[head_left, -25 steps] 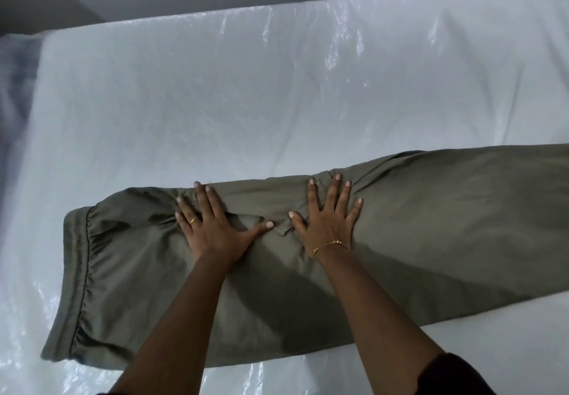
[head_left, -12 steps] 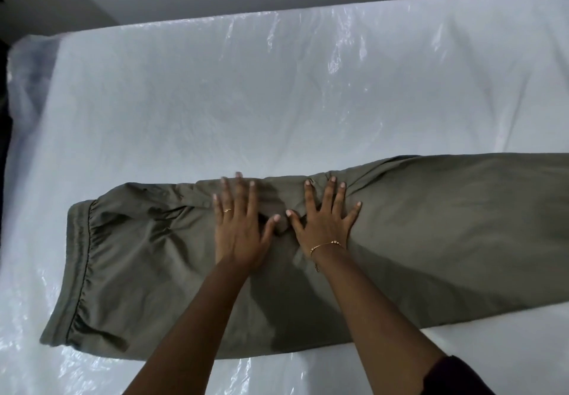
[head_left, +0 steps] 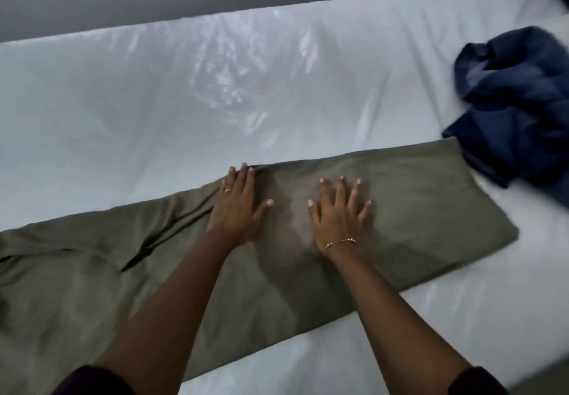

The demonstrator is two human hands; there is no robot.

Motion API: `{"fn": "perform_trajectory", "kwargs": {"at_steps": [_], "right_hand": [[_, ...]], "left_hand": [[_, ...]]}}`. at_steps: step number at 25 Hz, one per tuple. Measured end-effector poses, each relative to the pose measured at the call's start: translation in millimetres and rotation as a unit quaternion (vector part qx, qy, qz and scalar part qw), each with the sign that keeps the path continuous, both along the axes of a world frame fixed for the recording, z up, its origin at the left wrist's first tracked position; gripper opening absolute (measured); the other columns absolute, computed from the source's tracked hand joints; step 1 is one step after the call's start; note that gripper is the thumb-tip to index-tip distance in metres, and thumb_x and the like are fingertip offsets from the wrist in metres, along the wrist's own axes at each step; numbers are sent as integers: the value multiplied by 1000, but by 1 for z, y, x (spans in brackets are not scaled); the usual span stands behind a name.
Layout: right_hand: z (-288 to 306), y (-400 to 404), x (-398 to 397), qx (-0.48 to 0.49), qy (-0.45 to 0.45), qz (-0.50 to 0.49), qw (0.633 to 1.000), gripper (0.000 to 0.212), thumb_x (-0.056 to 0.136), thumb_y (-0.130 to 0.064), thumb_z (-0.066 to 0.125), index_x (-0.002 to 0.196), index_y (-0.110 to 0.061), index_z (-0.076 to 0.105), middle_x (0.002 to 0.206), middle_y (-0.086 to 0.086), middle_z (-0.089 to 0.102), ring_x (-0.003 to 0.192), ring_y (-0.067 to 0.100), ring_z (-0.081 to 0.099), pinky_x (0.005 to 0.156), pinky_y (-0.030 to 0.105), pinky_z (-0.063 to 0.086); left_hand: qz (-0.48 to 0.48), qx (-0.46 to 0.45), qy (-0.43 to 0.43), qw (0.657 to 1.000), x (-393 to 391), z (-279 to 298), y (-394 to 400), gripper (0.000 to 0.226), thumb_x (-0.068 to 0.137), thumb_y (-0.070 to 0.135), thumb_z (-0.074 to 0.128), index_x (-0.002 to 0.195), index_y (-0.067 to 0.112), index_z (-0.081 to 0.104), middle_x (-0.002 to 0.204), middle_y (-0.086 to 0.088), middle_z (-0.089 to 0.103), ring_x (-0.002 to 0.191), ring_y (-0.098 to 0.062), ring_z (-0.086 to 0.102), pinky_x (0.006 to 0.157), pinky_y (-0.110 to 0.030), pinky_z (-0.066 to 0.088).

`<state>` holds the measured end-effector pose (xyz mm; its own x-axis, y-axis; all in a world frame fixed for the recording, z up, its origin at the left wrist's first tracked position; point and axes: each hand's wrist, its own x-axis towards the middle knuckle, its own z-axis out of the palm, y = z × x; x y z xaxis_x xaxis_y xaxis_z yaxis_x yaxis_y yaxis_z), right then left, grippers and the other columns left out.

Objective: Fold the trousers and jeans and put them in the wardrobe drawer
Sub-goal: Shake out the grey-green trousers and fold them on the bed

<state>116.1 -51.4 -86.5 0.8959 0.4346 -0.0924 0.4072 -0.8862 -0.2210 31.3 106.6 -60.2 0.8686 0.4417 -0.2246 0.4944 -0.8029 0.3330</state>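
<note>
I see the trousers [head_left: 385, 210] as matt olive woven cloth, smooth near the hem, creased toward the left. The bed cover [head_left: 184, 102] looks like glossy, crinkled white plastic. At its right edge lies soft matt navy cloth [head_left: 517, 102].

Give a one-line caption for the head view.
Both hands, left and right, press flat on olive trousers beside a crumpled navy garment.

plastic-covered bed [head_left: 154, 102], olive trousers [head_left: 415, 203], navy garment [head_left: 517, 102]
</note>
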Motion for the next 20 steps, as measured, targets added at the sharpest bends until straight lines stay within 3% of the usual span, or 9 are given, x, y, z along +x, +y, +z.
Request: {"fn": "perform_trajectory", "kwargs": {"at_steps": [4,7,10,12,16,18,20], "right_hand": [[-4,-104,74,-47,41,-73,995,57,88,-47,21,142,-35,32,156,6,20,143,42,5,108,65,6],[0,-161,117,-52,8,-105,993,50,88,-40,29,129,-28,54,140,10,49,129,44,39,98,68,26],[6,-198,149,-51,-39,-139,988,33,83,-19,54,113,-23,67,124,18,60,111,47,54,86,65,40],[7,-212,163,-1,-51,-193,980,41,81,-8,64,120,-22,63,126,26,53,105,50,52,83,56,44],[24,-221,188,4,67,-262,963,56,89,-19,56,140,-12,35,130,21,44,108,37,52,85,40,44],[37,-221,204,20,184,-290,939,49,86,-16,56,133,-10,42,131,17,48,112,35,53,86,37,46],[55,-214,207,22,240,-275,931,44,83,-14,57,126,-12,48,128,13,54,113,34,54,88,36,46]], "left_hand": [[147,55,-34,987,55,-13,-48,65,94,43,44,145,8,26,153,-14,25,139,-35,24,112,-48,18],[196,91,-31,976,81,-21,-78,64,92,42,48,143,7,32,153,-16,26,141,-36,15,112,-54,8],[100,114,-85,985,114,-32,-110,67,89,47,34,141,3,36,153,-19,24,143,-37,7,111,-57,-4],[-15,115,-105,988,134,-35,-137,72,91,54,24,138,3,40,151,-18,28,142,-36,12,113,-53,-7],[-169,110,-83,976,156,-39,-182,81,89,66,10,140,10,40,150,-14,32,141,-33,20,113,-43,-7],[-182,105,-33,977,159,-43,-194,84,88,67,4,141,11,38,150,-15,30,140,-33,23,112,-44,-6],[-183,111,-34,976,160,-46,-196,87,87,69,3,142,11,36,152,-15,26,141,-33,21,113,-43,-5]]}}
